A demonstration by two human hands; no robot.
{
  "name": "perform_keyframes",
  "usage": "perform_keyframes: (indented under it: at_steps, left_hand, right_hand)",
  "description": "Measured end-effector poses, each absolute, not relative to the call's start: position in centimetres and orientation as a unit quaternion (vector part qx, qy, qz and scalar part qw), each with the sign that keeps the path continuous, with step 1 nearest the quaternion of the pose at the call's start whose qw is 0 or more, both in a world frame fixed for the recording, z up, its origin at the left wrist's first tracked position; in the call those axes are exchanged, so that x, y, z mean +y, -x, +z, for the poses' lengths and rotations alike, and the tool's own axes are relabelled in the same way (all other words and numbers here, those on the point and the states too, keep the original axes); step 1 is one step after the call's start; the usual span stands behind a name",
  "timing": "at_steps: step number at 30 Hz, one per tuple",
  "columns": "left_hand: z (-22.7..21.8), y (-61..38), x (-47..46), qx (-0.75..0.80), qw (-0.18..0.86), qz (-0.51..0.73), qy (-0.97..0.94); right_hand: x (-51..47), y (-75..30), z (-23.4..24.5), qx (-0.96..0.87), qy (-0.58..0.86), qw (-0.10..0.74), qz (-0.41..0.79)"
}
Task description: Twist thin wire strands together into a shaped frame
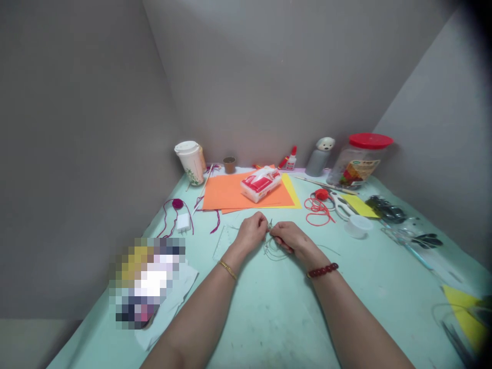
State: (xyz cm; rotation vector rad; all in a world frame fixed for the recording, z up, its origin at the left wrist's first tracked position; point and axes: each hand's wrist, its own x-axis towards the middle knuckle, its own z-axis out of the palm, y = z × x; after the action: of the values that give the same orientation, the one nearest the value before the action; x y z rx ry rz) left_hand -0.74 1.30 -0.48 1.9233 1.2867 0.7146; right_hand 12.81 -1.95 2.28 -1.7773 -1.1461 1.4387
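My left hand and my right hand meet over the middle of the table, fingers pinched close together. Between them is a small knotted bit of thin grey-green cord. Loops of the same cord hang below the fingers onto the table, and a loose end runs out right of my right wrist. Both hands are closed on the cord; the fingertips partly hide the knot. A clear plastic piece with markings lies flat just left of my left hand.
Beyond the hands, a tissue pack rests on orange paper. At right are red cord, scissors, a small clear tub and a red-lidded jar. At left stand a white cup, a charger and purple yarn.
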Motion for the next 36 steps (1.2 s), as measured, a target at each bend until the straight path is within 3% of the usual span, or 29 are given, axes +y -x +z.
perform_keyframes:
  at_steps: [8, 14, 16, 20, 22, 27, 31, 36]
  left_hand:
    - [-0.3, 0.4, 1.2, 0.527, 0.326, 0.280, -0.733]
    - [0.3, -0.4, 1.0, 0.581, 0.236, 0.245, -0.739]
    - [0.2, -0.3, 1.2, 0.572, 0.266, 0.249, -0.735]
    - [-0.1, 0.5, 1.8, 0.520, 0.428, 0.269, -0.688]
    - [0.0, 0.9, 1.9, 0.527, 0.446, 0.300, -0.658]
    - [1.2, 1.7, 1.4, 0.563, 0.239, 0.330, -0.719]
    - [1.5, 1.9, 0.7, 0.507, 0.229, 0.245, -0.794]
    - [0.7, 1.9, 0.8, 0.485, 0.217, 0.223, -0.817]
  right_hand:
    - [-2.1, -12.7, 2.5, -0.429, 0.662, 0.290, 0.542]
    - [-2.2, -12.6, 2.7, -0.427, 0.661, 0.296, 0.541]
    - [-2.2, -12.7, 2.6, -0.428, 0.659, 0.300, 0.540]
    - [-2.1, -12.9, 2.1, -0.429, 0.655, 0.302, 0.544]
    - [-2.0, -12.9, 2.0, -0.427, 0.656, 0.301, 0.545]
    - [-2.0, -12.8, 2.2, -0.422, 0.658, 0.299, 0.548]
    - [-2.2, -12.9, 2.5, -0.424, 0.653, 0.300, 0.552]
    - [-2.3, -12.9, 2.8, -0.425, 0.654, 0.297, 0.551]
